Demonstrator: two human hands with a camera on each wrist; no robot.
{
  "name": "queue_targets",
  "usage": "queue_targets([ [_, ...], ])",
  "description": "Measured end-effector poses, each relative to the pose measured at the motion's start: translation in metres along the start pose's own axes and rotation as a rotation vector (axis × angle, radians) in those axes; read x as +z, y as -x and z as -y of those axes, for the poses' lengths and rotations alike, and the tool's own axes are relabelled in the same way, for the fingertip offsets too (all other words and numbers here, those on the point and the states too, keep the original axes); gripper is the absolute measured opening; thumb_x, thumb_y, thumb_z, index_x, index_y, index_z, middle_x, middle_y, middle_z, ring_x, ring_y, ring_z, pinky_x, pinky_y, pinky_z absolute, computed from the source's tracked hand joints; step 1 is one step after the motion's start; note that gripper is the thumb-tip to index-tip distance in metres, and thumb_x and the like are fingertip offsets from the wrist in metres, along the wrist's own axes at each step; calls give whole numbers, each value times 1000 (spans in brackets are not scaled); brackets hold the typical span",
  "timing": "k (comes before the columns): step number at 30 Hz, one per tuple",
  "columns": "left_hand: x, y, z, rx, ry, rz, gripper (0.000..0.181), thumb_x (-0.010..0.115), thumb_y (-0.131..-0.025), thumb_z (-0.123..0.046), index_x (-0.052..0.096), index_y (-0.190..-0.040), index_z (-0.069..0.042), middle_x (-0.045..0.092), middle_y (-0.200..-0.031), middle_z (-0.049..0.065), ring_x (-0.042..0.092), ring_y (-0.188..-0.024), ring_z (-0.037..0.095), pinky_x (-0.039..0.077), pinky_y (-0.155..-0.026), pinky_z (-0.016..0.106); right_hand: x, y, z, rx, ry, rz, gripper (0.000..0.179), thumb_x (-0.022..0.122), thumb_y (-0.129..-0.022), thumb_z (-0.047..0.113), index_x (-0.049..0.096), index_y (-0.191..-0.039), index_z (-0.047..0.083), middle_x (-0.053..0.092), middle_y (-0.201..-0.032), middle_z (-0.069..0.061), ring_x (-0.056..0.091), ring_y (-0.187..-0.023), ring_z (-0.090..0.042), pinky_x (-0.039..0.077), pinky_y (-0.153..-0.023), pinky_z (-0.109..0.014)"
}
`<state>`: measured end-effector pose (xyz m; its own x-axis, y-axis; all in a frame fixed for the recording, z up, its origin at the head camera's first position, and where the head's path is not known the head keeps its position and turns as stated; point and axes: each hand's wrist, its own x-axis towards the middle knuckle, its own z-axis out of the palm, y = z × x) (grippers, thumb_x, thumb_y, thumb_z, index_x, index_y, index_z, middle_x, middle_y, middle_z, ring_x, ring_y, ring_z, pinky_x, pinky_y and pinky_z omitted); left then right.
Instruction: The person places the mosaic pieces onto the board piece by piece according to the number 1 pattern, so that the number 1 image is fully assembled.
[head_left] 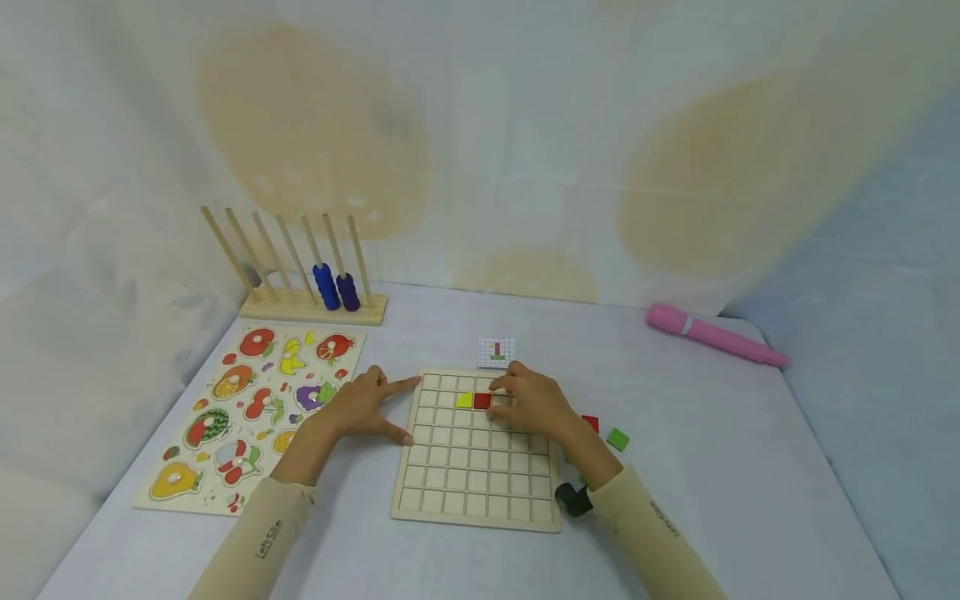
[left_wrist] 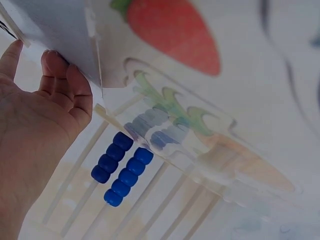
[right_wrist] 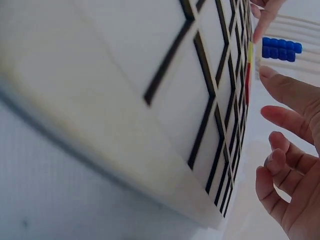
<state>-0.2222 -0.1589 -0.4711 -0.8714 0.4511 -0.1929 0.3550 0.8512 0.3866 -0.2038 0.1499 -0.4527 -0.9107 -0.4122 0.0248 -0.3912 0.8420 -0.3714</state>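
Note:
A wooden grid board [head_left: 551, 527] lies flat on the table in the head view. Side by side in its upper rows sit a yellow tile [head_left: 464, 400] and a red tile [head_left: 482, 401]. My left hand [head_left: 362, 406] touches the board's left edge with straight index finger and thumb. Over the board, just right of the red tile, is my right hand [head_left: 534, 402]. Its thumb and index finger are apart with nothing between them, as the right wrist view also shows. Behind the board lies a small pattern card [head_left: 497, 352] with a gridded drawing.
Right of the board lie loose red [head_left: 591, 422] and green [head_left: 618, 439] tiles, partly behind my forearm, and a black object [head_left: 573, 499]. A fruit puzzle [head_left: 255, 492] and a bead rack [head_left: 315, 312] stand left. A pink stick [head_left: 716, 335] lies at the back right.

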Motion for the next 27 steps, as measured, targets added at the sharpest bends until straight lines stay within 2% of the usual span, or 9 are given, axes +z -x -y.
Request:
queue_targets([
  [4,0,0,-1,-4,2,3,102,85,-61,-64,45,-150,-32,44,-103,8,41,-79,20,35,-68,33,-8,8,-8,22,-81,0,43,82,-80,37,73,-114,13,58,-99,-1,59,-88,-14,49,-72,-30],
  [9,0,0,-1,12,5,-4,102,85,-62,-63,45,-150,-31,43,-100,8,40,-80,20,34,-68,33,-16,19,-25,57,-147,11,52,84,-78,39,70,-120,12,55,-98,-2,51,-81,-12,44,-68,-29],
  [17,1,1,1,33,7,-10,102,84,-62,-64,45,-150,-30,42,-98,7,38,-79,19,33,-67,32,-30,41,-52,121,-264,-16,53,85,-77,34,70,-121,8,55,-95,-9,44,-76,-16,37,-62,-29],
  [27,2,0,3,35,-4,-14,102,84,-62,-65,44,-150,-30,43,-99,7,39,-79,19,34,-68,32,-31,67,-79,167,-262,-38,46,84,-78,29,71,-117,7,53,-90,-8,43,-75,-16,37,-63,-28],
])
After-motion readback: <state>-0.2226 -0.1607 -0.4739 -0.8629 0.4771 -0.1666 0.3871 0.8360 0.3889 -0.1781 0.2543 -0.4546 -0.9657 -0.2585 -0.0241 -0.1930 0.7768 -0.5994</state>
